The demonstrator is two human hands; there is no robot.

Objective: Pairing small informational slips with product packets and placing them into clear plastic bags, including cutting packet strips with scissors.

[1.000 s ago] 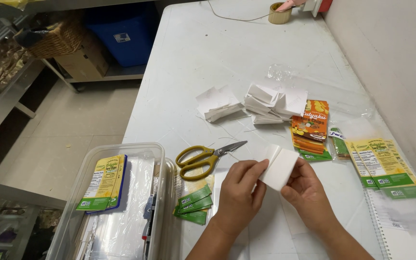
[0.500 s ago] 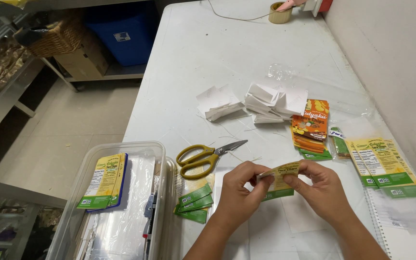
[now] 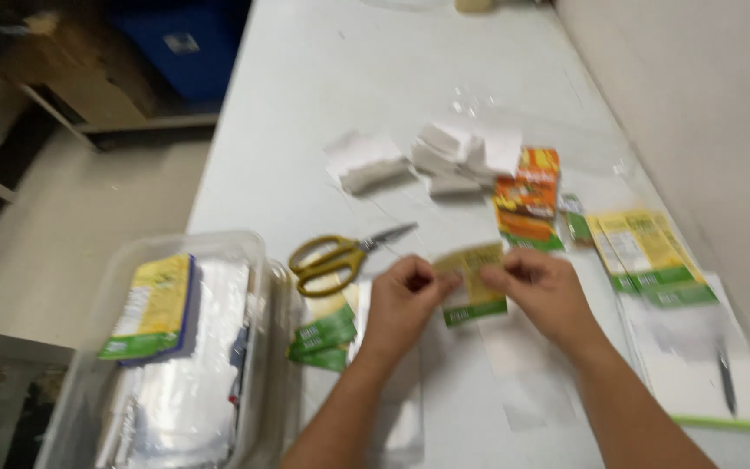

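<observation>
My left hand (image 3: pixel 403 300) and my right hand (image 3: pixel 544 291) both pinch a small flat yellow-and-green packet (image 3: pixel 472 282) between them, just above the white table (image 3: pixel 340 78). The left hand holds its left edge, the right hand its right edge. Yellow-handled scissors (image 3: pixel 340 254) lie on the table right beside the left hand. A few green packets (image 3: pixel 323 334) lie below the scissors. The picture is blurred.
A clear plastic bin (image 3: pixel 175 365) at the left holds a yellow-green packet stack (image 3: pixel 151 306) and plastic sleeves. White folded papers (image 3: pixel 444 156), an orange packet stack (image 3: pixel 527 195) and more yellow-green packets (image 3: pixel 644 252) lie ahead and to the right. A notebook with a pen (image 3: pixel 726 382) sits at the right.
A second ago my hands held a white piece; now they hold the yellow-green packet by both ends. The view has shifted and turned blurry.
</observation>
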